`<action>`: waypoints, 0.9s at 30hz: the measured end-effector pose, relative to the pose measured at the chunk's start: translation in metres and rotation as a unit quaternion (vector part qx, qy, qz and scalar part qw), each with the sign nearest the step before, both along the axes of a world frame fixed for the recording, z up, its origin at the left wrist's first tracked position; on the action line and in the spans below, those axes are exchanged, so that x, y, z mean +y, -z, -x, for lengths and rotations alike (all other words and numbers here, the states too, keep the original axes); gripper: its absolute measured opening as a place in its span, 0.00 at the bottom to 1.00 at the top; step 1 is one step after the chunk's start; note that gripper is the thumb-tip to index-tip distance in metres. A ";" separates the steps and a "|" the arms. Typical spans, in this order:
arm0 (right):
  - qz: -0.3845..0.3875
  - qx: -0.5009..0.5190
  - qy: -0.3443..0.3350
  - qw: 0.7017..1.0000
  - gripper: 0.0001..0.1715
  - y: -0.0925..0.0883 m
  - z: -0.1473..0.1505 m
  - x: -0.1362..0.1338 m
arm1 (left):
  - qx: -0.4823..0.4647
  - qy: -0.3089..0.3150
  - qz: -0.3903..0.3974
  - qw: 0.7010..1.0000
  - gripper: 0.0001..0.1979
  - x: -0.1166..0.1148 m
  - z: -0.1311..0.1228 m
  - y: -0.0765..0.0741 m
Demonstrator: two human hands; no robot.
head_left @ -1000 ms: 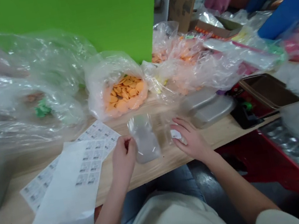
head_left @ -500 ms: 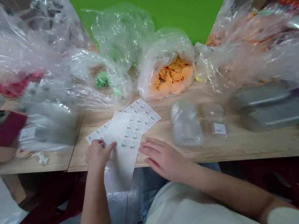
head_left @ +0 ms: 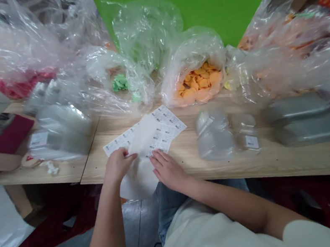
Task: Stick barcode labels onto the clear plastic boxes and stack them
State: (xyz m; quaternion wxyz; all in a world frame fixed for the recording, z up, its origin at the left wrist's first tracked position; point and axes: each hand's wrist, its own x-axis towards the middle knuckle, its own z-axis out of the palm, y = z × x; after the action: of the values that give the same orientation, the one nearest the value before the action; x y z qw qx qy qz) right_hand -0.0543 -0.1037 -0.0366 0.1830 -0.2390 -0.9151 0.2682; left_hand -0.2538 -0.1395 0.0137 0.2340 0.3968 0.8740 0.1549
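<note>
Head view: my two hands met at a white label sheet [head_left: 141, 136] on the wooden table [head_left: 186, 156], with its blank near end hanging past the front edge, across my jeans and the floor. It lay over a second label sheet [head_left: 113, 145], whose printed corners stuck out behind it at an angle. My left hand [head_left: 117, 164] was at the sheet's left side, thumb reaching onto the paper and fingers curled; I could not tell whether it was pinching anything. My right hand [head_left: 169, 169] was loosely open, its fingers stretched together, the tips at the lower printed labels. To the right of that hand, well apart from it, stood a clear hinged container [head_left: 215, 140], and just beside it a smaller clear pack [head_left: 245, 130] bearing a white label. Farther right were two grey trays [head_left: 315, 126], blurred. Behind the sheets, an open plastic bag [head_left: 172, 64] held orange discs [head_left: 201, 79], and the bag to its left [head_left: 95, 61] showed green pieces [head_left: 119, 82]. At my left, clear containers [head_left: 64, 130] sat near small white pieces [head_left: 51, 167], and a green panel [head_left: 195, 3] rose at the back.
</note>
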 end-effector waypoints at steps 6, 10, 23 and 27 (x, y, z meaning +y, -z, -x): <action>0.147 0.113 0.120 0.975 0.15 -0.006 -0.001 0.018 | -0.321 -0.005 0.102 0.941 0.21 -0.004 -0.011 -0.030; 0.156 0.113 0.085 0.978 0.15 -0.006 -0.001 0.013 | -0.398 0.021 0.090 0.913 0.20 -0.009 -0.019 -0.029; 0.531 0.171 0.139 0.818 0.09 -0.009 0.000 0.024 | -0.200 0.275 0.085 0.937 0.16 0.000 -0.033 -0.047; 0.515 0.207 0.206 0.806 0.12 -0.012 0.004 0.032 | -0.158 0.225 0.094 0.957 0.18 0.004 -0.018 -0.043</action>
State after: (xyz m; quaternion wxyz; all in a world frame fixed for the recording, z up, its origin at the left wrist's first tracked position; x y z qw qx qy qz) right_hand -0.0583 -0.0718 -0.0245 0.2689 -0.4196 -0.5126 0.6992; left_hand -0.2355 -0.1353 0.0567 0.4337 0.5304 0.7244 0.0763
